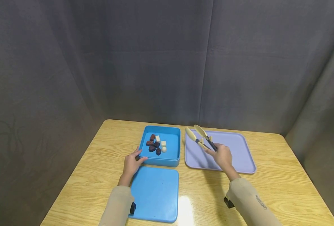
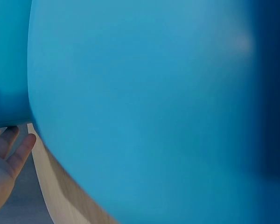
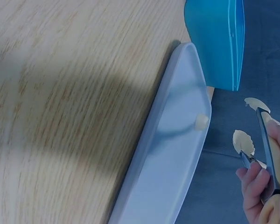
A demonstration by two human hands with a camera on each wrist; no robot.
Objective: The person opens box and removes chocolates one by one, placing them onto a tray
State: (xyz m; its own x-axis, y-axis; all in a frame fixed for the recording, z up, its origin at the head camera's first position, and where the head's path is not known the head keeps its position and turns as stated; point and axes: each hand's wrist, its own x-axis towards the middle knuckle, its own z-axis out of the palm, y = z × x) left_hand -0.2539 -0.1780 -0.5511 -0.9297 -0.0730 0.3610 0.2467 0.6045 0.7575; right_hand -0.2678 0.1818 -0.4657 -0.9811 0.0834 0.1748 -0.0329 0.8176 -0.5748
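Note:
My left hand (image 1: 131, 163) rests at the near left corner of a blue box (image 1: 169, 162), thumb along its front wall and fingers against its left side. Inside the box lie several chocolates, among them a dark oval chocolate (image 1: 158, 151), a reddish-brown square one (image 1: 152, 137) and a white square one (image 1: 163, 143). In my right hand (image 1: 222, 155) I grip a pair of tongs (image 1: 211, 143) with cream tips spread apart, held above a lavender tray (image 1: 234, 150). One small cream-coloured piece (image 3: 201, 122) sits on that tray in the right wrist view.
A flat blue lid (image 1: 156, 194) lies on the wooden table (image 1: 200, 194) in front of the box, close to my left forearm. Box and tray stand side by side with a narrow gap. A grey curtain (image 1: 155, 62) hangs behind the table.

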